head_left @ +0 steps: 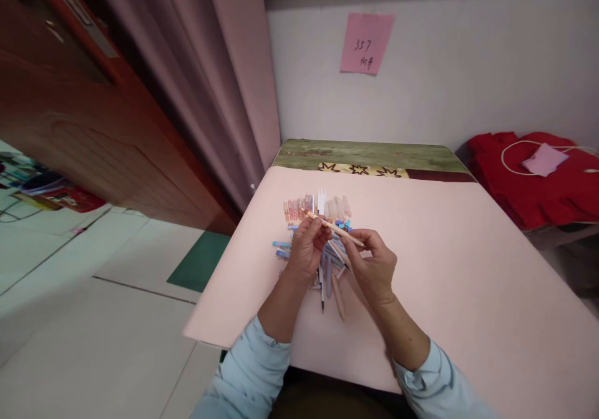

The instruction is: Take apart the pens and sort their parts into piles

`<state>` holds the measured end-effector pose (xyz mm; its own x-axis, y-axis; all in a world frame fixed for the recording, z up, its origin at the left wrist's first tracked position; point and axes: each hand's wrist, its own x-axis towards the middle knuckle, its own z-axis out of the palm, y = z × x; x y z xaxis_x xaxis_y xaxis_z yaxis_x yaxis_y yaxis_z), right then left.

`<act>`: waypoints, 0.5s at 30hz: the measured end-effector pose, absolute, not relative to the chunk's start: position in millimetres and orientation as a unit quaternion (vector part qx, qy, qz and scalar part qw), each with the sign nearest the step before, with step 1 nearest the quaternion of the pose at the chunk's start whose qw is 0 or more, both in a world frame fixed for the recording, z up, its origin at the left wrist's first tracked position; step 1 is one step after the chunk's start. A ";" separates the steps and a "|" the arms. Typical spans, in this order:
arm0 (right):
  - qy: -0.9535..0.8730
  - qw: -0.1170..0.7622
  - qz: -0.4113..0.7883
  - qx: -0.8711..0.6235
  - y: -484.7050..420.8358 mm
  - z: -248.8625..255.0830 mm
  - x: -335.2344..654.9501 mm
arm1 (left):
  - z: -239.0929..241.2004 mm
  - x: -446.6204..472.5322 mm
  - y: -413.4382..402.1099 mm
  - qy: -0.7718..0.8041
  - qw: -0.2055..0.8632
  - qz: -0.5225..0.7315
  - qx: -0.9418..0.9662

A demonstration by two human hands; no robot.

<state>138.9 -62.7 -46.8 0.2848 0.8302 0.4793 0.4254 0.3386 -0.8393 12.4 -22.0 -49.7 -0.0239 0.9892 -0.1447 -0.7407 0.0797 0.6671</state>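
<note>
Both hands hold one slim cream-coloured pen (341, 230) at a slant above the table. My left hand (306, 249) pinches it near its upper left end. The fingertips of my right hand (373, 263) are closed around its lower right end. Under and between the hands lies a loose pile of pen parts, with pale grey barrels (329, 276), a beige barrel (338, 297) and blue pieces (281, 244) at the left; my hands hide part of it. Behind the pile, pinkish and clear short tubes (299, 208) stand in a tidy row beside some white sticks (321, 202).
The table (444, 269) has a pale pink cover, with a green patterned strip (374, 153) at its far edge. A pink note (367, 44) is on the wall. At the right lies red cloth (510, 182); a wooden door (93, 138) and curtain (219, 63) stand at the left.
</note>
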 end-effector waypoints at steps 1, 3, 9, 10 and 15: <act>-0.575 0.583 0.171 -0.548 -62.6 -46.8 138.8 | -49.8 12.5 -22.0 0.305 0.668 0.648 0.201; -0.583 0.580 0.165 -0.545 -62.8 -46.8 138.6 | -50.0 12.8 -22.0 0.303 0.666 0.652 0.198; -0.593 0.573 0.158 -0.543 -62.9 -47.9 137.7 | -52.5 13.3 -21.5 0.302 0.669 0.648 0.204; -0.589 0.573 0.159 -0.547 -62.6 -48.5 137.7 | -53.1 13.2 -21.6 0.303 0.669 0.648 0.203; -0.573 0.567 0.163 -0.569 -61.5 -51.1 139.2 | -52.4 12.3 -23.7 0.312 0.679 0.630 0.213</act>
